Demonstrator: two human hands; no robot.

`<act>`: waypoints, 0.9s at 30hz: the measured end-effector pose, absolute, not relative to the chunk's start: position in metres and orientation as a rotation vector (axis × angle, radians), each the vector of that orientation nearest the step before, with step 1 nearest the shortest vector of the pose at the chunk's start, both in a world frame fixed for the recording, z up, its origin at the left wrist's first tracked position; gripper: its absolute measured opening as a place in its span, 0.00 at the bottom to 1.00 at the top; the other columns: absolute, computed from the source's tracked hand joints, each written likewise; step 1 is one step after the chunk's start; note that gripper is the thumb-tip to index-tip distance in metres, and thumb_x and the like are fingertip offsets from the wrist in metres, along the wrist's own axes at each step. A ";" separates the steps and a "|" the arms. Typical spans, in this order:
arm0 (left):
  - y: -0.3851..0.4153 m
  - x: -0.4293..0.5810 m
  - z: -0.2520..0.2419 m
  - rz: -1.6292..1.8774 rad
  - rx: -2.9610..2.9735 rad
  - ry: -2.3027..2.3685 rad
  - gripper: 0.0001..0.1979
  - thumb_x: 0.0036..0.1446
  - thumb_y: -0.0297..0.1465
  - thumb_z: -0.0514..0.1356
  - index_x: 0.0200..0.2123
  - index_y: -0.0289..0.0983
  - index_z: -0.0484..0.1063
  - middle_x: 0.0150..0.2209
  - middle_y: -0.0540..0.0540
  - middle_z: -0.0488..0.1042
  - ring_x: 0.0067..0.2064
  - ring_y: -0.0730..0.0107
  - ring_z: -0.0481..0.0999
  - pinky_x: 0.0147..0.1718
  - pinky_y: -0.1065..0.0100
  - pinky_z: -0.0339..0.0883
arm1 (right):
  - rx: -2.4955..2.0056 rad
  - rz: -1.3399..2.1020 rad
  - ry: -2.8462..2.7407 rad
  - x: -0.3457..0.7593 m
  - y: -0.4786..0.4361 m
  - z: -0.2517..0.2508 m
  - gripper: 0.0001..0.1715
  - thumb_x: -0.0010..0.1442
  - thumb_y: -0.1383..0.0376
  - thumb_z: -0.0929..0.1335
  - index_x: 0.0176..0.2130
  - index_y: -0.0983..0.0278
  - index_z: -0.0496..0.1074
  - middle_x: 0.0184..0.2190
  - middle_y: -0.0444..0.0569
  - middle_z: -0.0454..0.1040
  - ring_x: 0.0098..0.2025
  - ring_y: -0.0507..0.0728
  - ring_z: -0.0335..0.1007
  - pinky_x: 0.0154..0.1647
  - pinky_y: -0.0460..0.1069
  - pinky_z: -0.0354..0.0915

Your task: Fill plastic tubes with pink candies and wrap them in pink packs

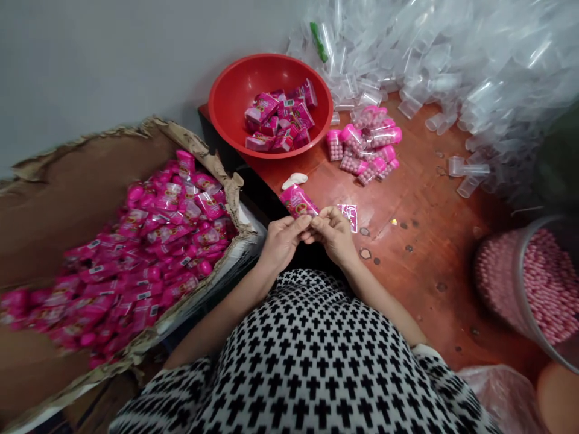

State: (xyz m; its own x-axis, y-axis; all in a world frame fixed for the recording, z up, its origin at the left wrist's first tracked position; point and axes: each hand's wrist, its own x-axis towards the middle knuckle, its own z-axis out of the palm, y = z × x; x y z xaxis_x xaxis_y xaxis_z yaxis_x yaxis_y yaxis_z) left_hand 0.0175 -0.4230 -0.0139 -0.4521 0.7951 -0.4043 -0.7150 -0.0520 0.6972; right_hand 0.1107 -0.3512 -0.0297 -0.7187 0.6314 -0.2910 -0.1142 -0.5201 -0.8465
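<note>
Just beyond the table's near edge, both hands hold a pink printed candy tube (297, 201) by its near end, and it points up and to the left. My left hand (281, 238) is closed on it, thumb and fingers pinched together. Close against it, my right hand (335, 232) pinches the same end, and the fingertips of the two hands nearly meet. A flat pink label (348, 217) lies on the table beside my right hand. Behind the tube is a small crumpled white piece (294, 180), its kind unclear.
A red bowl (230, 90) holds wrapped pink tubes. Unwrapped candy tubes with pink caps (367, 144) lie right of it, before a heap of clear plastic tubes (434, 66). A cardboard box (58, 175) of pink tubes stands left. Pink balls fill a clear tub (520, 271).
</note>
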 end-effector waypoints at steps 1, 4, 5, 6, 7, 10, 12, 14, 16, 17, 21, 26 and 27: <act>-0.430 0.011 -0.011 1.781 0.107 1.112 0.17 0.37 0.37 0.76 0.23 0.31 0.76 0.23 0.47 0.75 0.25 0.75 0.73 0.25 0.73 0.69 | -0.820 2.247 -1.256 0.113 -0.350 -0.028 0.29 0.46 0.47 0.77 0.34 0.58 0.61 0.21 0.35 0.73 0.21 0.51 0.72 0.23 0.45 0.69; -0.453 -0.016 0.000 2.107 -0.024 1.198 0.24 0.48 0.50 0.68 0.34 0.34 0.79 0.33 0.45 0.82 0.36 0.67 0.81 0.38 0.67 0.76 | -0.880 1.953 -1.604 0.136 -0.334 -0.024 0.21 0.54 0.48 0.73 0.36 0.59 0.67 0.26 0.41 0.76 0.27 0.52 0.73 0.29 0.47 0.70; -0.459 -0.025 0.002 2.238 -0.107 1.235 0.29 0.53 0.56 0.60 0.37 0.35 0.79 0.33 0.46 0.82 0.36 0.67 0.81 0.38 0.68 0.76 | -0.936 1.743 -1.751 0.147 -0.325 -0.024 0.17 0.58 0.50 0.71 0.36 0.60 0.70 0.28 0.43 0.77 0.29 0.53 0.73 0.32 0.48 0.70; -0.464 -0.031 0.003 2.266 -0.163 1.272 0.33 0.58 0.59 0.52 0.40 0.34 0.79 0.34 0.46 0.82 0.37 0.68 0.82 0.38 0.69 0.76 | -1.001 1.483 -1.894 0.158 -0.315 -0.026 0.14 0.60 0.52 0.69 0.36 0.60 0.72 0.31 0.45 0.77 0.32 0.54 0.73 0.36 0.50 0.69; -0.467 -0.033 0.003 2.221 -0.183 1.293 0.36 0.61 0.59 0.47 0.43 0.34 0.78 0.37 0.45 0.83 0.38 0.68 0.82 0.39 0.69 0.76 | -1.074 1.225 -2.021 0.168 -0.305 -0.028 0.12 0.62 0.55 0.68 0.38 0.61 0.74 0.34 0.48 0.77 0.36 0.56 0.73 0.40 0.52 0.68; -0.461 -0.021 -0.008 2.041 -0.115 1.375 0.33 0.56 0.58 0.55 0.42 0.33 0.78 0.36 0.41 0.83 0.36 0.66 0.82 0.35 0.69 0.76 | -1.202 0.716 -2.324 0.186 -0.283 -0.039 0.11 0.63 0.61 0.67 0.42 0.64 0.76 0.42 0.56 0.75 0.44 0.62 0.70 0.47 0.57 0.65; -0.447 -0.002 -0.021 1.823 0.064 1.385 0.26 0.49 0.49 0.67 0.41 0.33 0.79 0.37 0.40 0.83 0.37 0.64 0.83 0.37 0.67 0.77 | -1.231 0.605 -2.438 0.187 -0.277 -0.047 0.11 0.63 0.62 0.66 0.41 0.64 0.76 0.42 0.56 0.74 0.45 0.62 0.68 0.46 0.56 0.64; -0.431 0.015 -0.033 1.601 0.269 1.409 0.23 0.46 0.43 0.71 0.42 0.34 0.79 0.39 0.40 0.82 0.38 0.63 0.82 0.38 0.66 0.78 | -1.251 0.584 -2.466 0.185 -0.277 -0.051 0.10 0.64 0.63 0.65 0.38 0.63 0.76 0.40 0.54 0.73 0.44 0.62 0.67 0.44 0.55 0.64; -0.416 0.026 -0.043 1.460 0.473 1.486 0.23 0.46 0.42 0.71 0.44 0.35 0.80 0.40 0.42 0.82 0.36 0.66 0.82 0.36 0.67 0.78 | -1.239 0.625 -2.435 0.182 -0.279 -0.053 0.10 0.64 0.63 0.65 0.34 0.62 0.75 0.37 0.53 0.73 0.43 0.61 0.67 0.43 0.54 0.63; -0.409 0.028 -0.046 1.414 0.569 1.523 0.23 0.47 0.41 0.71 0.45 0.35 0.80 0.40 0.43 0.82 0.35 0.67 0.81 0.34 0.68 0.78 | -1.212 0.673 -2.396 0.181 -0.280 -0.053 0.10 0.64 0.63 0.65 0.34 0.62 0.74 0.36 0.51 0.73 0.42 0.60 0.67 0.43 0.54 0.63; -0.389 0.029 -0.051 1.296 0.771 1.541 0.24 0.50 0.41 0.68 0.50 0.38 0.78 0.41 0.45 0.81 0.28 0.71 0.79 0.26 0.71 0.76 | -1.025 0.997 -2.176 0.181 -0.283 -0.048 0.10 0.63 0.59 0.66 0.33 0.62 0.72 0.33 0.47 0.73 0.38 0.57 0.68 0.41 0.52 0.64; -0.386 0.025 -0.045 1.242 0.891 1.569 0.16 0.57 0.42 0.61 0.30 0.36 0.81 0.26 0.46 0.78 0.25 0.69 0.77 0.23 0.72 0.70 | -0.961 1.108 -2.156 0.174 -0.284 -0.036 0.12 0.61 0.56 0.68 0.32 0.61 0.73 0.32 0.46 0.75 0.36 0.55 0.70 0.38 0.50 0.64; -0.387 0.023 -0.044 1.232 0.930 1.603 0.16 0.56 0.41 0.61 0.28 0.36 0.81 0.26 0.46 0.78 0.26 0.69 0.76 0.24 0.72 0.68 | -0.976 1.107 -2.160 0.172 -0.282 -0.033 0.13 0.61 0.55 0.67 0.33 0.61 0.73 0.32 0.46 0.75 0.35 0.55 0.70 0.38 0.50 0.64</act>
